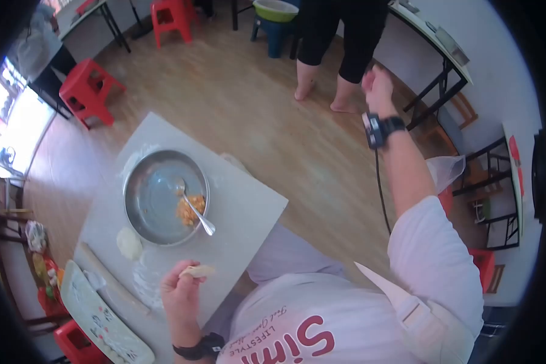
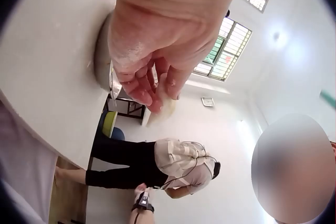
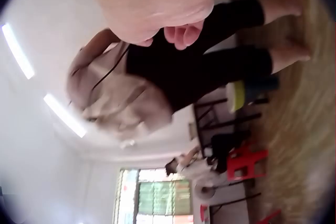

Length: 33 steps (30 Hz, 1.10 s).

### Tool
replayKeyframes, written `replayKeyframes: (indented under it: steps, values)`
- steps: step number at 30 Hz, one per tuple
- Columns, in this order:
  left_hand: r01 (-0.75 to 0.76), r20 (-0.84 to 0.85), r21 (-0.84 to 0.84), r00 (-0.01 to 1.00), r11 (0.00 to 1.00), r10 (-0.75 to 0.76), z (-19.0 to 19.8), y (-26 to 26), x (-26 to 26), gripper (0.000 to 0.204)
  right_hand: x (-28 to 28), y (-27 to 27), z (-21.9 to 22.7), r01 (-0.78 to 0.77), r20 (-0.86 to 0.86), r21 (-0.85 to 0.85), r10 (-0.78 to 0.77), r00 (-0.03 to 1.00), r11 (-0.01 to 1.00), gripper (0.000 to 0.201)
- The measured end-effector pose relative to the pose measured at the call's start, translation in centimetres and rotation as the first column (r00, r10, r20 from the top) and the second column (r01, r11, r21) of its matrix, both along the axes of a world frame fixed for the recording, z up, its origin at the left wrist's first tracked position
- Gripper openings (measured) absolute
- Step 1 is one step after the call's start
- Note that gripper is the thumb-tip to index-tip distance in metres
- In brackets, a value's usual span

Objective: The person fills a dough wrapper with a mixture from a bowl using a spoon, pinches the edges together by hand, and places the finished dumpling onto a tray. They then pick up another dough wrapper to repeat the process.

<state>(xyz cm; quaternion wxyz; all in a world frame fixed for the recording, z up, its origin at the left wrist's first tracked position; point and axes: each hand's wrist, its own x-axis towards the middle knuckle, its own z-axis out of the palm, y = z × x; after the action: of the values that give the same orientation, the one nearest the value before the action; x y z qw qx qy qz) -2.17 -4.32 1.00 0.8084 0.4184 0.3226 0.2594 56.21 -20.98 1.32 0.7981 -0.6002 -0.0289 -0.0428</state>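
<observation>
My left hand point(image 1: 182, 297) pinches a folded dumpling point(image 1: 198, 271) between thumb and fingers over the near side of the white table point(image 1: 242, 200). In the left wrist view, the pale dough of the dumpling point(image 2: 167, 103) shows at the fingertips. Beyond that hand is a steel bowl point(image 1: 133, 209) with orange filling point(image 1: 191, 209) and a metal spoon point(image 1: 195, 211). A round dough wrapper point(image 1: 129, 244) lies beside the bowl. Away from the table, my right hand point(image 1: 377, 85) is stretched out far to the right, its fingers curled in and nothing visible in them.
A rolling pin point(image 1: 112, 279) and a patterned tray point(image 1: 82, 303) holding several small pale pieces lie along the table's left side. A person point(image 1: 340, 36) stands ahead, close beyond my right hand. Red stools point(image 1: 91, 91) and side tables point(image 1: 437, 36) stand around the room.
</observation>
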Motion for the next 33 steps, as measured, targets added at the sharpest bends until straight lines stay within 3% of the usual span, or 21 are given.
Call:
replayKeyframes:
  steps: [1,2,4,5,7,9,10,11,12,13,15,16,18,20,21,22,24,27,33]
  values:
    - [-0.020,0.051,0.035,0.999,0.999,0.018,0.0,0.1,-0.5,0.022,-1.1,-1.2,-2.6,-0.184,-0.087,-0.168,0.171,0.981,0.968,0.025]
    - [0.005,0.017,0.051,1.000,0.999,-0.006,-0.6,0.4,-1.2,0.026,-7.1,1.0,-3.5,-0.167,-0.024,-0.024,0.167,0.986,0.986,0.016]
    - [-0.065,-0.038,0.004,0.997,0.998,0.066,-0.5,0.3,-1.5,0.027,-15.9,1.4,-5.0,-0.269,0.152,-0.456,0.372,0.916,0.848,0.014]
    - [-0.089,-0.098,-0.065,0.992,0.994,0.082,-0.4,0.2,-1.7,0.029,-20.7,1.9,-4.4,-0.359,0.128,-0.448,0.455,0.881,0.819,0.010]
    - [-0.189,-0.036,-0.108,0.982,0.976,0.186,-1.0,0.1,-2.2,0.035,-27.5,3.0,-2.3,-0.405,0.417,-0.559,0.668,0.616,0.723,0.009]
    - [-0.271,0.039,-0.169,0.959,0.948,0.281,-1.1,0.0,-2.5,0.037,-32.8,4.8,-0.2,-0.673,0.399,-0.498,0.833,0.382,0.547,0.011]
    - [-0.285,0.085,-0.170,0.949,0.943,0.302,-1.2,0.2,-2.9,0.037,-35.0,5.8,0.1,-0.711,0.384,-0.485,0.854,0.351,0.510,0.011]
    - [-0.332,0.069,-0.166,0.936,0.929,0.346,-1.5,0.3,-3.7,0.037,-36.9,6.9,0.4,-0.874,0.233,-0.440,0.966,0.111,0.206,0.016]
    - [-0.317,0.135,-0.175,0.930,0.932,0.341,-2.0,0.6,-4.2,0.036,-38.6,8.3,0.7,-0.926,0.110,-0.357,0.980,-0.169,-0.120,0.022]
    - [-0.296,0.204,-0.184,0.921,0.937,0.331,-2.5,0.7,-4.9,0.036,-40.7,9.4,0.6,-0.920,0.111,-0.359,0.971,-0.210,-0.158,0.022]
    - [-0.322,0.226,-0.190,0.905,0.928,0.360,-3.0,0.7,-5.5,0.034,-43.9,11.1,-0.1,-0.951,-0.239,-0.227,0.958,-0.156,-0.211,0.032]
    - [-0.308,0.244,-0.199,0.904,0.930,0.351,-3.3,0.6,-6.1,0.033,-45.3,11.7,-1.0,-0.945,-0.242,-0.223,0.953,-0.183,-0.238,0.032]
    - [-0.310,0.258,-0.188,0.900,0.932,0.351,-3.9,0.6,-7.0,0.031,-47.4,13.3,-3.2,-0.990,-0.234,0.051,0.962,-0.137,-0.129,0.037]
    - [-0.303,0.281,-0.172,0.897,0.937,0.341,-4.4,1.1,-7.1,0.029,-48.3,14.5,-4.7,-0.984,-0.222,0.083,0.960,-0.172,-0.157,0.035]
    - [-0.343,0.178,-0.054,0.921,0.938,0.347,-4.6,1.0,-7.0,0.028,-48.5,14.6,-5.2,-0.980,-0.224,0.121,0.957,-0.184,-0.160,0.033]
    - [-0.361,0.066,0.062,0.932,0.931,0.357,-4.9,0.7,-7.1,0.027,-48.7,14.7,-5.4,-0.978,-0.234,0.125,0.953,-0.194,-0.168,0.033]
    - [-0.375,0.053,0.081,0.927,0.924,0.371,-5.1,0.5,-7.2,0.026,-48.5,14.6,-5.4,-0.988,-0.237,-0.011,0.960,-0.148,-0.155,0.025]
    - [-0.375,0.043,0.131,0.927,0.918,0.373,-5.6,0.6,-7.1,0.024,-48.9,14.8,-3.9,-0.996,-0.243,0.050,0.967,-0.078,-0.068,0.015]
    - [-0.416,0.070,0.150,0.909,0.897,0.410,-5.9,0.8,-6.1,0.021,-47.9,15.0,-6.2,-0.998,-0.201,0.043,0.978,-0.049,-0.042,0.011]
